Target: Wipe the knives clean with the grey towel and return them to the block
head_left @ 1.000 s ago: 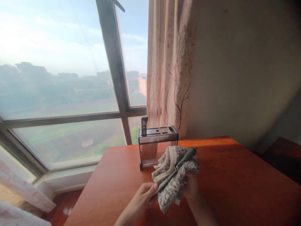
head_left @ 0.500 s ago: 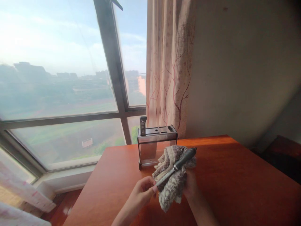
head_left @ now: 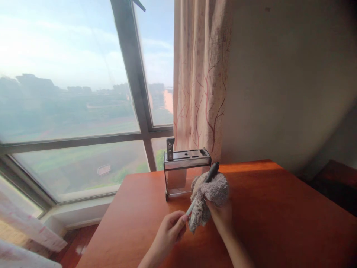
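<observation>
My left hand [head_left: 172,227] pinches the tip end of a sharpening steel [head_left: 213,172], which slants up and to the right with its black handle at the top. A brown-grey and cream towel [head_left: 214,190] is folded over the middle of the steel. My right hand [head_left: 221,214] is closed on the towel from the right, most of its fingers hidden under the cloth. Part of the pale rod shows between the towel and my left fingers. Just behind stands a knife block [head_left: 187,158] with see-through sides, and a black-handled knife [head_left: 170,149] sits upright in its left slot.
The reddish-brown wooden table [head_left: 273,219] spreads under my hands. Beyond its left and far edges is a large window [head_left: 69,93] with a grey frame. A patterned beige curtain [head_left: 202,74] hangs behind the knife block, beside a wall.
My right hand has folded the towel over the steel, covering its middle, where before the steel lay exposed on top. The steel now points up more steeply, its handle further left.
</observation>
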`<act>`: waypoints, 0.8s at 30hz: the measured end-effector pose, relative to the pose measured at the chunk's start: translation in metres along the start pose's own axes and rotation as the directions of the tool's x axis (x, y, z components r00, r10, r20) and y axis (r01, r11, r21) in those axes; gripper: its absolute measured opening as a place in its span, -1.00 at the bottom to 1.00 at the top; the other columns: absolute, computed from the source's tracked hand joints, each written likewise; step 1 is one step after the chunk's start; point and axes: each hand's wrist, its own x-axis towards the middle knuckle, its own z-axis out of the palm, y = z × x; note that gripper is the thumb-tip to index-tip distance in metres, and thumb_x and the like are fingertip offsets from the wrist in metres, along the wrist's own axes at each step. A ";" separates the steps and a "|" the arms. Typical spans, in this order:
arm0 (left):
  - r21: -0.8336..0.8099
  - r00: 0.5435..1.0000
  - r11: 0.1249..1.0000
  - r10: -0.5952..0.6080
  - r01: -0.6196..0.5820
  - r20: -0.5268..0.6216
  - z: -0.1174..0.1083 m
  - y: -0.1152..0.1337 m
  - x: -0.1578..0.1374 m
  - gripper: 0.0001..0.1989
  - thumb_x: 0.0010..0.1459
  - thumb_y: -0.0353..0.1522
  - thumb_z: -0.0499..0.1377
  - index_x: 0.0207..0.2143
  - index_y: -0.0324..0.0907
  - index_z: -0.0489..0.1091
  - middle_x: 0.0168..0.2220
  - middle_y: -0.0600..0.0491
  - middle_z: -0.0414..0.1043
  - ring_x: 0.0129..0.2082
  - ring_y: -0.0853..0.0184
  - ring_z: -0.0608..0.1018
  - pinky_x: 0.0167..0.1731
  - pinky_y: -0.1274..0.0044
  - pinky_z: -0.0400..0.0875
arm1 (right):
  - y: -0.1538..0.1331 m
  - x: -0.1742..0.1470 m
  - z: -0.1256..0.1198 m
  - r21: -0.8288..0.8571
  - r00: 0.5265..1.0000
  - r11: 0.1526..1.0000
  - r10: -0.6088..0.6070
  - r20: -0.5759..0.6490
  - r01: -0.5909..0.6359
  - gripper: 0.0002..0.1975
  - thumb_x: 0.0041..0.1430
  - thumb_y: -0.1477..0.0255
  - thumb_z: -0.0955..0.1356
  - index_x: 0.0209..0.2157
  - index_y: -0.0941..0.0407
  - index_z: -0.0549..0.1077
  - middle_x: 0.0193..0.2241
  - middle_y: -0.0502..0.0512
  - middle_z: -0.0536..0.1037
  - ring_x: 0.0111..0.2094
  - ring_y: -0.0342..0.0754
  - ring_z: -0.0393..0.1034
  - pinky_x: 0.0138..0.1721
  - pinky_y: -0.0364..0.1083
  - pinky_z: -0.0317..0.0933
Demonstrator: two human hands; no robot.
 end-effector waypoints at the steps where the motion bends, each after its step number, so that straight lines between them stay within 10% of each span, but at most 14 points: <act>1: -0.009 1.000 1.000 -0.008 0.008 0.010 0.000 0.000 0.000 -0.52 0.07 0.03 0.15 -0.47 -0.25 0.36 -0.72 0.25 0.06 -0.75 0.55 0.05 -0.73 0.63 -0.16 | 0.001 0.001 -0.002 -0.063 0.999 0.997 -0.037 -0.005 0.037 -0.77 -0.28 0.32 0.54 -0.52 0.12 0.54 -0.51 0.17 0.62 -0.41 0.19 0.53 -0.41 0.01 0.37; 8: -0.082 0.995 0.992 -0.099 0.100 0.024 0.000 0.009 -0.006 -0.55 0.07 0.02 0.15 -0.41 -0.23 0.35 -0.73 0.25 0.13 -0.78 0.56 0.03 -0.76 0.63 -0.19 | -0.002 0.002 -0.007 -0.245 0.998 0.968 -0.067 -0.023 0.059 -0.77 -0.34 0.33 0.54 -0.61 0.11 0.49 -0.63 0.15 0.57 -0.56 0.13 0.48 -0.57 -0.05 0.33; 13: -0.104 0.992 0.988 -0.110 0.116 0.055 0.000 0.016 -0.010 -0.55 0.10 0.01 0.13 -0.40 -0.24 0.37 -0.73 0.24 0.16 -0.79 0.56 0.04 -0.76 0.63 -0.18 | -0.007 -0.002 0.003 0.184 0.988 0.971 0.156 -0.019 -0.150 -0.57 -0.35 0.35 0.57 -0.31 0.08 0.53 -0.34 0.10 0.64 -0.26 0.13 0.51 -0.25 0.00 0.38; 16: -0.129 0.980 0.981 -0.125 0.146 0.156 0.001 0.017 -0.014 -0.53 0.12 0.02 0.10 -0.40 -0.24 0.38 -0.72 0.21 0.19 -0.76 0.53 0.07 -0.76 0.63 -0.14 | -0.007 -0.008 0.001 0.489 0.917 0.776 0.339 0.211 -0.399 -0.54 -0.36 0.35 0.58 -0.28 0.05 0.54 -0.30 0.05 0.63 -0.25 0.09 0.51 -0.23 0.01 0.37; 19: -0.134 0.960 0.975 -0.142 0.178 0.242 0.003 0.015 -0.016 -0.51 0.15 0.02 0.06 -0.41 -0.25 0.40 -0.74 0.20 0.17 -0.77 0.52 0.06 -0.76 0.60 -0.16 | -0.004 -0.012 -0.005 0.553 0.844 0.638 0.419 0.335 -0.536 -0.57 -0.40 0.36 0.59 -0.35 0.05 0.57 -0.34 0.05 0.64 -0.29 0.10 0.50 -0.26 0.03 0.37; 24: -0.065 0.983 0.991 -0.110 0.121 0.147 0.003 0.005 -0.007 -0.47 0.06 0.08 0.10 -0.47 -0.25 0.37 -0.74 0.20 0.15 -0.75 0.52 0.08 -0.72 0.60 -0.15 | -0.002 -0.011 -0.001 0.510 0.854 0.686 0.434 0.287 -0.519 -0.59 -0.40 0.41 0.59 -0.36 0.07 0.55 -0.36 0.05 0.63 -0.26 0.12 0.50 -0.19 0.06 0.35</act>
